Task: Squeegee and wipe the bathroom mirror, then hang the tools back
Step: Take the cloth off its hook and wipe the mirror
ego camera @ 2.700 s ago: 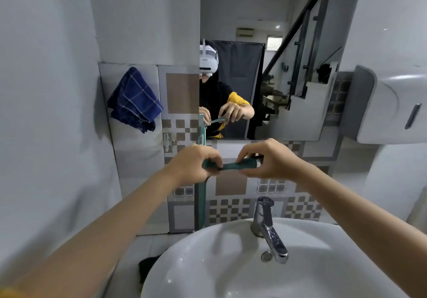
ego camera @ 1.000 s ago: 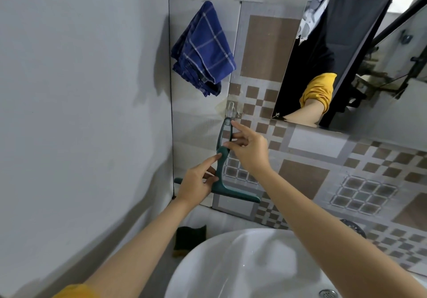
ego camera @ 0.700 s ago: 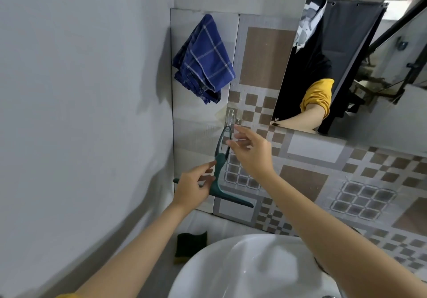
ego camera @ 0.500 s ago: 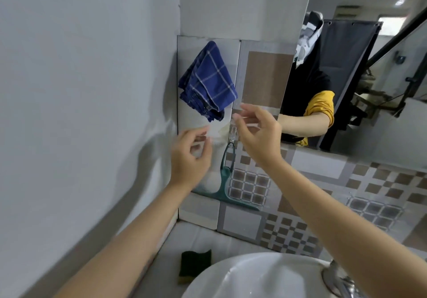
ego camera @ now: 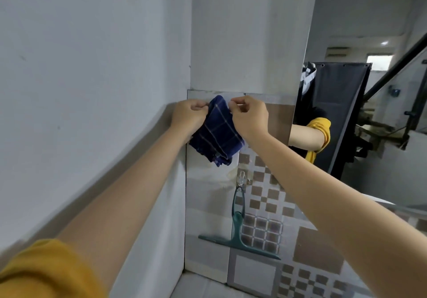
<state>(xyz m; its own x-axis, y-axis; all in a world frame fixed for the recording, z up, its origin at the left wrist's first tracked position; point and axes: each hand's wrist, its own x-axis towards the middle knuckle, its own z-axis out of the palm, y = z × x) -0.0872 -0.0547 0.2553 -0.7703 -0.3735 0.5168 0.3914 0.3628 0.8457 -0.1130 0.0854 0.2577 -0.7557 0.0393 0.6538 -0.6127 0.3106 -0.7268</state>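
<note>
Both hands are raised to the blue checked cloth hanging on the tiled wall, high in the corner beside the plain grey side wall.

Left hand: fingers curled in, pinching the cloth's upper left edge. The back of the hand faces the camera, so the fingertips themselves are hidden. Yellow sleeve at the near end of the arm.

Right hand: thumb and fingers curled and pressed together on the cloth's upper right edge, pinching it near the top corner.

The cloth droops between the two hands. Its lower folds bunch to a point below them, lying against the tiles. Whatever it hangs from is hidden behind the cloth and hands.

Green squeegee: straight below the cloth, well apart from it, hanging by its looped handle from a small clear hook stuck on the tiles. Handle upright, blade at the bottom, slanting down to the right. No hand touches it.

Mirror: right of the cloth, its left edge just beside the right wrist. It reflects a yellow-sleeved arm, a dark curtain and a stair rail.
</note>
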